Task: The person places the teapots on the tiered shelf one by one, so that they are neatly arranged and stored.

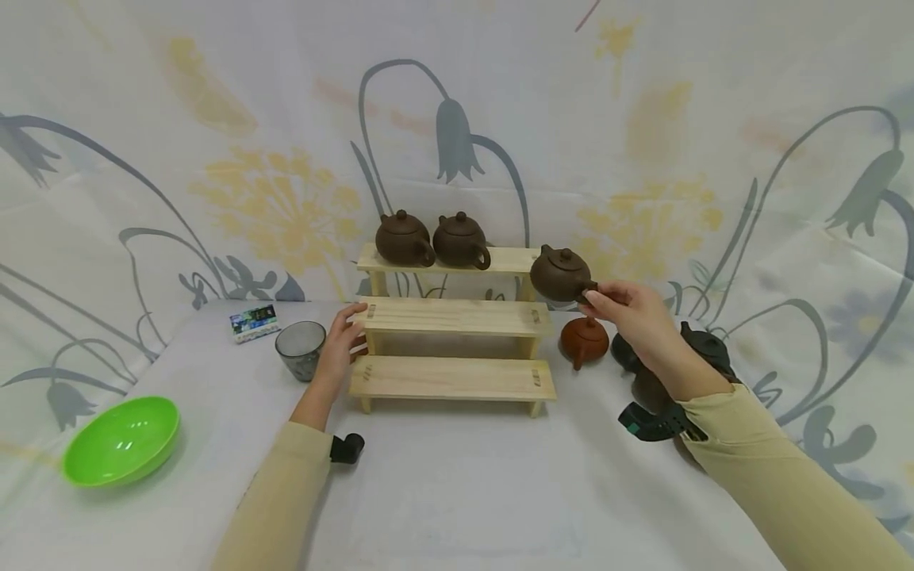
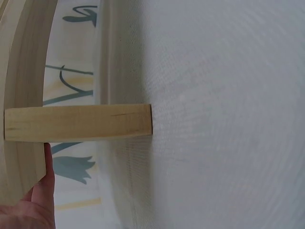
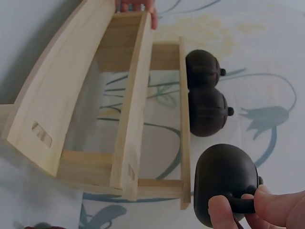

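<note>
My right hand [image 1: 631,321] has the held teapot [image 1: 560,277] by its handle [image 3: 242,206] only, right of centre in the head view.
With the weight all to one side of the pinch, I judge it could roll in the fingers, and the lid [image 1: 566,258], which no finger steadies, could slide off. It hangs by the right end of the top board [image 1: 510,260]; I can't tell whether they touch, so a low swing leftward might clip that edge. A slip might chip the reddish teapot [image 1: 584,341] just lower in the frame. Left of centre, my left hand [image 1: 337,346] grips the end of the middle board [image 1: 457,316]; a tug there could jolt the two dark teapots, left [image 1: 402,242] and right [image 1: 459,242], close together up top.
</note>
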Motion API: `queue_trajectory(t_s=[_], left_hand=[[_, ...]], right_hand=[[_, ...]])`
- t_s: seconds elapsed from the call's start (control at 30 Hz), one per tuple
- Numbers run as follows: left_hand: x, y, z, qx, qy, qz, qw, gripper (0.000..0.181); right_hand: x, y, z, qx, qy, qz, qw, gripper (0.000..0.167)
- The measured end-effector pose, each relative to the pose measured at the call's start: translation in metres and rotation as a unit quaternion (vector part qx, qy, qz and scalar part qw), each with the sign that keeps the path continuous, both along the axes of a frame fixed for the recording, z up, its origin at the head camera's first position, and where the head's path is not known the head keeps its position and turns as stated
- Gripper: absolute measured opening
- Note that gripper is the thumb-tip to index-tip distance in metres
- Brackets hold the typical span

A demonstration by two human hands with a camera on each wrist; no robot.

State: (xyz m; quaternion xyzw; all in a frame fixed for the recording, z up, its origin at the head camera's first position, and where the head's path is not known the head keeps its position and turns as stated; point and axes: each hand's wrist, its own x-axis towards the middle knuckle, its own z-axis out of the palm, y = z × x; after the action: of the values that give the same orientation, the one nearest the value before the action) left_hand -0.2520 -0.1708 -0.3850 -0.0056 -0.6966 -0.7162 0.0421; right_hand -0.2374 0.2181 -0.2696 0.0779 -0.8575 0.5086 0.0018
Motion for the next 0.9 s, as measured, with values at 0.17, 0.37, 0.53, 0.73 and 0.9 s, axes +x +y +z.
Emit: queue_trajectory(t_s=[0.17,0.37,0.53,0.73,0.9], left_hand=[[0.000,0.001,0.000,0.002,0.002,0.000,1.0000,0.041],[0.002,0.001,0.000,-0.004,0.006,-0.001,1.0000,0.041],[0.002,0.001,0.000,-0.005,0.007,0.001,1.0000,0.041],[0.001,0.000,-0.001,-0.005,0.007,0.001,1.0000,0.040],[0.000,0.000,-0.002,-0.004,0.008,0.001,1.0000,0.040]], right_hand=[[-0.011,-0.011,0.004,-0.025,-0.001,0.006,0.9997,0.046],[-0.023,-0.021,0.008,-0.037,-0.016,0.002,0.9992,0.047],[-0.035,-0.030,0.009,-0.033,-0.008,-0.005,0.9994,0.043],[-0.047,-0.039,0.009,-0.033,-0.005,-0.007,0.9994,0.040],[-0.056,-0.045,0.008,-0.040,-0.012,-0.009,0.9991,0.039]])
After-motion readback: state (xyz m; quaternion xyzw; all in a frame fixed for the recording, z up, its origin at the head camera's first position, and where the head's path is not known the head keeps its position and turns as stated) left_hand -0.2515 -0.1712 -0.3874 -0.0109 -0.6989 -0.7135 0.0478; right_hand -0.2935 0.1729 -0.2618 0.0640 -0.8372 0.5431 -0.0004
